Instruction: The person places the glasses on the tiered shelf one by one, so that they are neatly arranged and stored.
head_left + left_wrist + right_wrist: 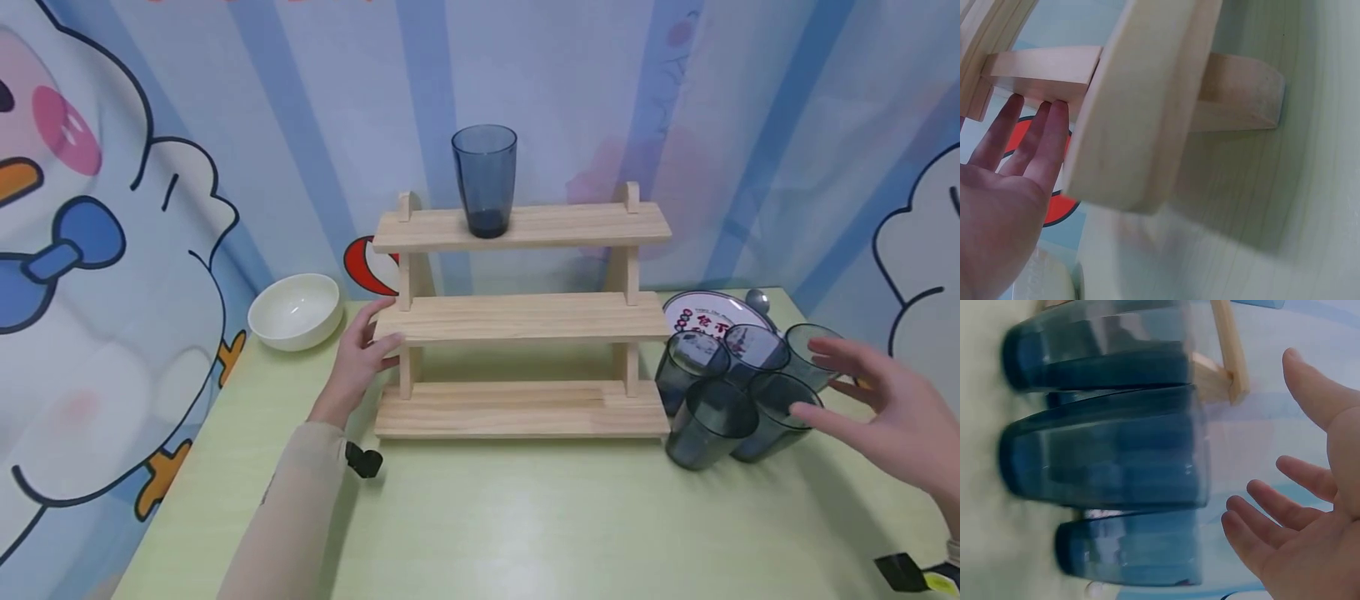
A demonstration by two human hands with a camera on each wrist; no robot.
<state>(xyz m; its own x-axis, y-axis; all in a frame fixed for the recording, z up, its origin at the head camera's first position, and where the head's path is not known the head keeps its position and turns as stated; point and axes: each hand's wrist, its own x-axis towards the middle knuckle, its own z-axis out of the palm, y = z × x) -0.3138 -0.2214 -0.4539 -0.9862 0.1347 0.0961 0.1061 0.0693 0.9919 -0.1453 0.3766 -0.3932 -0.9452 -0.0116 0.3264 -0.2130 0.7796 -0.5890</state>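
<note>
My left hand [356,358] is at the left end of a three-tier wooden shelf [517,317]. In the left wrist view its fairly straight fingers [1047,140] touch the side upright; the thumb is hidden there. One dark blue-grey drinking glass [486,183] stands upright on the top tier. Several matching glasses [712,421] stand close together on the table, right of the shelf. Spread beside their rims is my right hand [892,408], thumb apart from the fingers. The right wrist view shows a gap between that hand and the nearest glass [1110,450].
A white bowl [295,312] sits left of the shelf at the back. Behind the glasses lies a plate with red print [701,310], with a metal spoon [757,300] near it. A patterned blue cloth [322,100] hangs behind the pale green table [517,525].
</note>
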